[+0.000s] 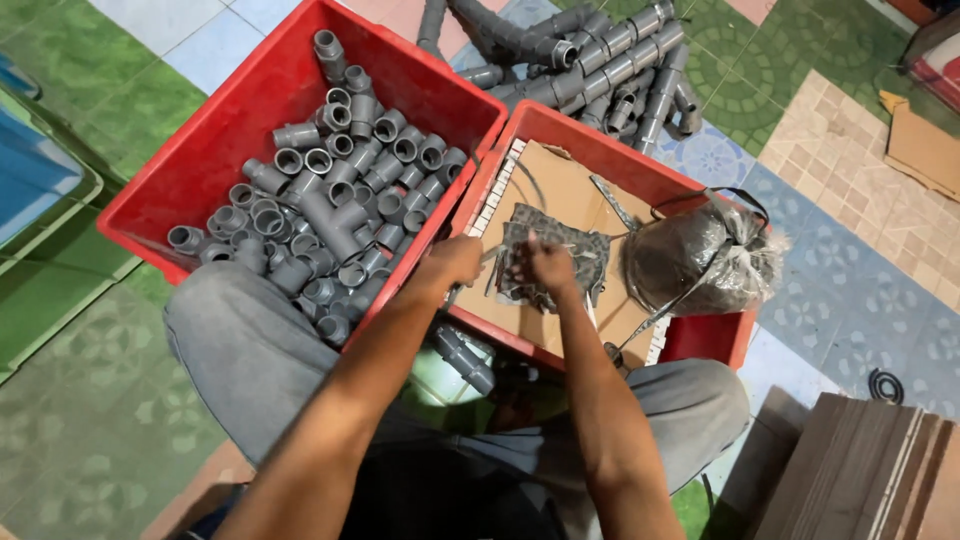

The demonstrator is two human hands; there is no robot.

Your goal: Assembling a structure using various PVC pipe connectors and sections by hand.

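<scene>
Grey trousers (250, 350), bare forearms

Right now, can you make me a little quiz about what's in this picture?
1. True or false: the big red bin is full of grey pipe pieces.
2. Where are both hands? A) in the big bin B) over the small metal bits on the cardboard C) on the plastic bag
3. What lies on the floor behind the bins?

Key:
1. True.
2. B: the left hand and right hand are side by side there.
3. A pile of joined grey pipes.
</scene>
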